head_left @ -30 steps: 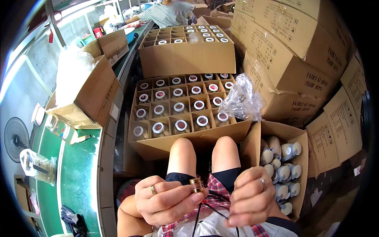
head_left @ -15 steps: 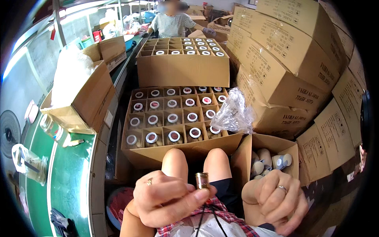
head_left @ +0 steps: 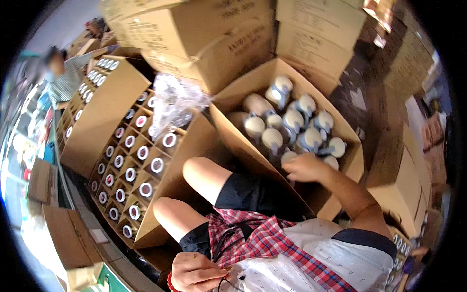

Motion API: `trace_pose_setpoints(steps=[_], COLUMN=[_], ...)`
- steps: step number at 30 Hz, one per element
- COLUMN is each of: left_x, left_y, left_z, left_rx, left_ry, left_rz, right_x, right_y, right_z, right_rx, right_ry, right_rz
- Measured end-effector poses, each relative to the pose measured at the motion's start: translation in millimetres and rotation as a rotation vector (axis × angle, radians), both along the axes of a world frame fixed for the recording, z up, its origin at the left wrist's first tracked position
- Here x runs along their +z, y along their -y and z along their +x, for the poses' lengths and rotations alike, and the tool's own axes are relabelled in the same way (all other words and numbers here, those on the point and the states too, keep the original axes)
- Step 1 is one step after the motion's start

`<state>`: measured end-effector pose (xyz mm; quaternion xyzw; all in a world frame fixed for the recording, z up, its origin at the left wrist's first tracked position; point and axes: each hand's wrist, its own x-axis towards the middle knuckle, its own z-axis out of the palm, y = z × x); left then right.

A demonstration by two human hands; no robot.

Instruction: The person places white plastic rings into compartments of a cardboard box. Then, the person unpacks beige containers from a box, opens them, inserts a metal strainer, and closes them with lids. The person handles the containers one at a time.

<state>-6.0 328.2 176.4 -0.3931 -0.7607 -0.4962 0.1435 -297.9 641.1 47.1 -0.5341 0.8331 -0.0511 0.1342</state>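
In the lower middle my left hand (head_left: pixel 197 272) is closed at waist height, fingertips pinched on a small, shiny brown-gold cylinder (head_left: pixel 226 272) that is mostly hidden. A thin black cord (head_left: pixel 221 282) trails beside it. My right arm reaches out to the right, and my right hand (head_left: pixel 306 168) is inside an open cardboard box (head_left: pixel 350 168). Its fingers are blurred beside one of several pale, round-ended bottle-like pieces (head_left: pixel 288 156), so I cannot tell whether they grip it. The other pieces (head_left: pixel 293 118) have grey-blue bands and stand or lean close together.
Left of my knees stands a divided carton (head_left: pixel 168 207) of jars with white-rimmed lids (head_left: pixel 145 189). Crumpled clear plastic (head_left: pixel 177 102) lies over its corner. A second such carton (head_left: pixel 104 114) stands beyond, with a person (head_left: pixel 63 80) behind it. Stacked cardboard boxes (head_left: pixel 228 44) rise at the back.
The view has swung to the right. My right hand has gone from beside my lap into the box of pale pieces. My left hand has lowered towards my waist, still holding the small cylinder.
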Motion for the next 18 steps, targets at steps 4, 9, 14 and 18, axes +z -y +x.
trace_pose_setpoints(steps=[4,9,14,18], left_x=[-15.9,-3.0,50.1,91.2], left_y=[-20.5,-29.9,-35.6,-33.9], left_z=[-25.5,-23.3,-30.5,-4.1], left_rx=[-0.231,-0.309,-0.181,0.660], left_ry=[0.161,0.225,0.043,-0.509], left_rz=[0.113,0.232,-0.008,-0.494], right_x=[-49.9,-61.8,-108.2,-141.7], right_y=[-162.9,-219.5,-252.3,-262.0], right_z=[-26.2,-57.9,-81.0,-93.1], right_rx=[-0.816,-0.822,-0.958,-1.110], right_ry=[0.130,-0.192,0.058,0.115], right_rz=[-0.048,0.099,-0.151,-0.002])
